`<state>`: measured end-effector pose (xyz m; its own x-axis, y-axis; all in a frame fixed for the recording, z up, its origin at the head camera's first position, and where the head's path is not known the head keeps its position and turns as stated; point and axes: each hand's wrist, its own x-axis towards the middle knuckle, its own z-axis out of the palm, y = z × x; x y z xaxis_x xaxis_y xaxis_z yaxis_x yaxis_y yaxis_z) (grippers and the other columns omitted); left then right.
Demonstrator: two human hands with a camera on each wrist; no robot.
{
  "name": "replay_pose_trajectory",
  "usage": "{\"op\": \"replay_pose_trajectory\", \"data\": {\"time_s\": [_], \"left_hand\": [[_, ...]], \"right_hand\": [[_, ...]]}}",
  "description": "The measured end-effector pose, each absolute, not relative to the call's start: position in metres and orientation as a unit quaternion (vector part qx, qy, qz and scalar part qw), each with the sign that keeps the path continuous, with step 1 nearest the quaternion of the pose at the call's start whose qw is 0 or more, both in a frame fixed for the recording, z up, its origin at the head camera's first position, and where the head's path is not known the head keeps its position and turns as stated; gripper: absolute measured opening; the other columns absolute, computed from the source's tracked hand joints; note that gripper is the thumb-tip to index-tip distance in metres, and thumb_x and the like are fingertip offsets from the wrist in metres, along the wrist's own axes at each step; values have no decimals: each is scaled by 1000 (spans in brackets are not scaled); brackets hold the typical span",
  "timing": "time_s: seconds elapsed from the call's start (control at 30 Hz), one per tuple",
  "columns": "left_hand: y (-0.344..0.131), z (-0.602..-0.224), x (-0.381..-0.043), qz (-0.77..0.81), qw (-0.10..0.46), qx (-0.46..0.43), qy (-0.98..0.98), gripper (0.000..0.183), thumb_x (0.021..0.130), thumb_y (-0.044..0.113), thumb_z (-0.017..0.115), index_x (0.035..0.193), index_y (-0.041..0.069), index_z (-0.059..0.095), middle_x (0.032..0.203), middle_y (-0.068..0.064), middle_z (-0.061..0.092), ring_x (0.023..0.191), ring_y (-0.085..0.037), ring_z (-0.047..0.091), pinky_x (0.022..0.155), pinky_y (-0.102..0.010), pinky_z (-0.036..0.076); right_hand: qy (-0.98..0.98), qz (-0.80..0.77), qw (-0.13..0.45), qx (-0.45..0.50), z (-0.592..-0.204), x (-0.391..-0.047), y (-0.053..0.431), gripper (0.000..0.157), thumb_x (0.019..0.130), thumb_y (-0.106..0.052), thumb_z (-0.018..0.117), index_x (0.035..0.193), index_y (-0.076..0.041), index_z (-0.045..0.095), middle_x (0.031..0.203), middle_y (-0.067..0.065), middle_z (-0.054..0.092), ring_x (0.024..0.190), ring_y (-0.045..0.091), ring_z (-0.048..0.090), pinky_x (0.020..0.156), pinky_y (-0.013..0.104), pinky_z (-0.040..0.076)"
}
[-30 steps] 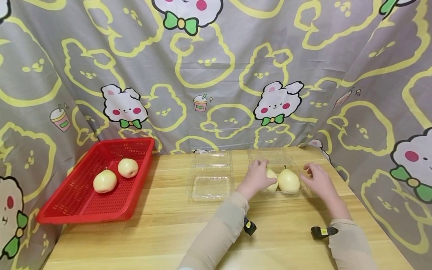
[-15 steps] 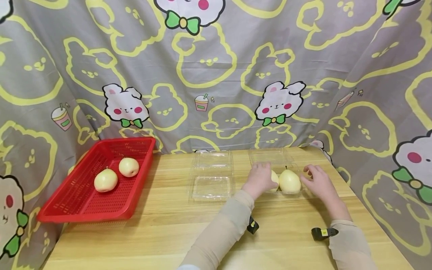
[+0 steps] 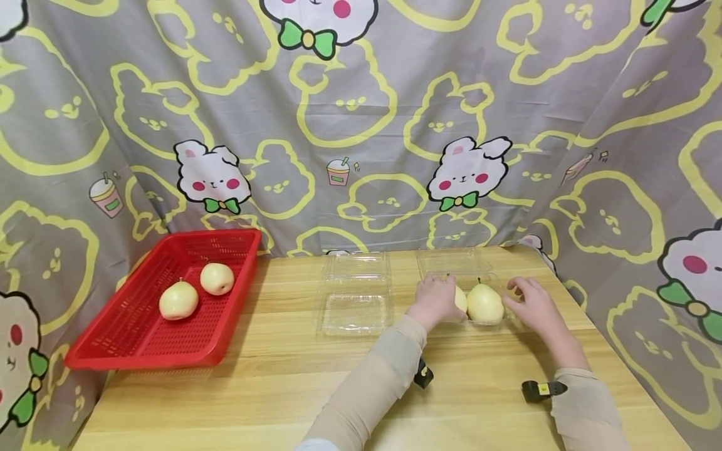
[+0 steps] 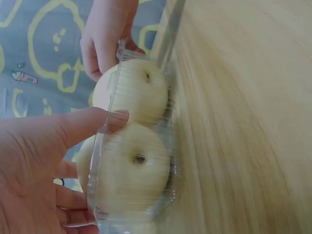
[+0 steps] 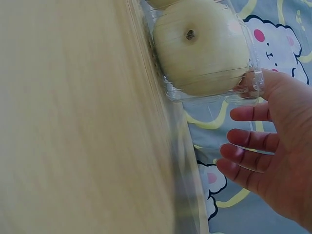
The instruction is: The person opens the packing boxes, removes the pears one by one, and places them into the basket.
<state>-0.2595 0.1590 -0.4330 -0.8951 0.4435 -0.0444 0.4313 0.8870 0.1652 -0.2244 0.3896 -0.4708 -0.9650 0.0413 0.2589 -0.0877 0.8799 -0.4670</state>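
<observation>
Two pale yellow pears sit side by side in a clear plastic clamshell box (image 5: pixel 175 97) with its lid folded back. My left hand (image 3: pixel 434 297) grips the left pear (image 4: pixel 131 168), its thumb over the box's front rim and its fingers round the far side. The right pear (image 3: pixel 485 304) stands with its stem up. At the box's right end is my right hand (image 3: pixel 533 304), fingers loosely bent and apart, thumb (image 5: pixel 251 83) at the rim. Through the front wall, the wrist views show the pears' undersides.
A red plastic basket (image 3: pixel 217 341) at the left holds two more pears (image 3: pixel 178 300). Another clear clamshell box (image 3: pixel 355 313) lies unfolded left of my left hand. A patterned curtain (image 3: pixel 361 125) hangs behind the wooden table (image 3: pixel 271 388).
My left hand has shifted slightly right and down over the left pear, covering more of it. My right hand has stayed almost still by the box's end.
</observation>
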Motion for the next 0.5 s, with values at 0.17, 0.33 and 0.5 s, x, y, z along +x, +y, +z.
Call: {"op": "replay_pose_trajectory", "data": {"time_s": [0.17, 0.33, 0.5], "left_hand": [[158, -434, -261, 89, 31, 234, 968, 85, 71, 59, 77, 141, 24, 45, 123, -1, 64, 125, -23, 51, 102, -35, 42], [157, -434, -261, 86, 18, 244, 966, 84, 71, 58, 78, 140, 23, 46, 117, 0, 67, 116, -22, 58, 95, -35, 45], [156, -438, -263, 96, -5, 254, 962, 75, 69, 57, 80, 129, 23, 52, 105, 2, 67, 101, -19, 61, 83, -31, 46]], "right_hand": [[-960, 243, 140, 17, -472, -225, 390, 26, 88, -22, 61, 105, -3, 60, 97, 20, 57, 85, 32, 57, 70, 41, 46], [-959, 245, 143, 19, -472, -224, 389, 25, 88, -22, 62, 104, -3, 60, 96, 20, 57, 84, 31, 58, 70, 41, 46], [-958, 249, 139, 18, -472, -225, 388, 26, 88, -22, 62, 104, -2, 60, 96, 21, 58, 85, 32, 58, 72, 44, 47]]}}
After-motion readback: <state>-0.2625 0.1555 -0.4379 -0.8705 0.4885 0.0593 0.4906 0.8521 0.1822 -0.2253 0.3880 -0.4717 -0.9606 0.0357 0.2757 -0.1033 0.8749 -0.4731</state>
